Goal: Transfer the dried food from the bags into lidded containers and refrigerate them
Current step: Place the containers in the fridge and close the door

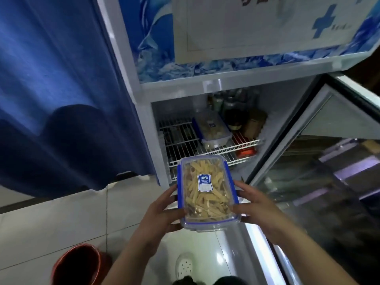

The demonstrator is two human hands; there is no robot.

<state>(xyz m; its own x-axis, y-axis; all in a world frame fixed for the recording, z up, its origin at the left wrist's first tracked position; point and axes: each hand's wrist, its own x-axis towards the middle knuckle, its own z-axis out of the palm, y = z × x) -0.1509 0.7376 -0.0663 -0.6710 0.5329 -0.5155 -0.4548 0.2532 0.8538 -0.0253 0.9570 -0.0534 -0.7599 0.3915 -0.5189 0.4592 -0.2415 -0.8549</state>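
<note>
Both hands are up in front of the open fridge, and between them sits a lidded container (207, 194), clear plastic with blue latches and a blue-and-white sticker on its lid. It is packed with pale yellow strips of dried food. The left hand (158, 212) grips its left side, fingers curled along the edge; the right hand (255, 202) clamps the right side, thumb on the lid rim. The box hangs in the air, just short of the white wire shelf (185, 145).

On that shelf, further in, rests a second container (211, 128) of the same kind, lid on, also filled with something pale. Behind it stand dark jars and bottles, too blurred to name. The glass fridge door (320, 182) swings wide to the right. A blue curtain (51, 89) hangs at left, a red bucket (78, 266) stands on the tiled floor below, and 1 white clog (184, 266) shows near the bottom.
</note>
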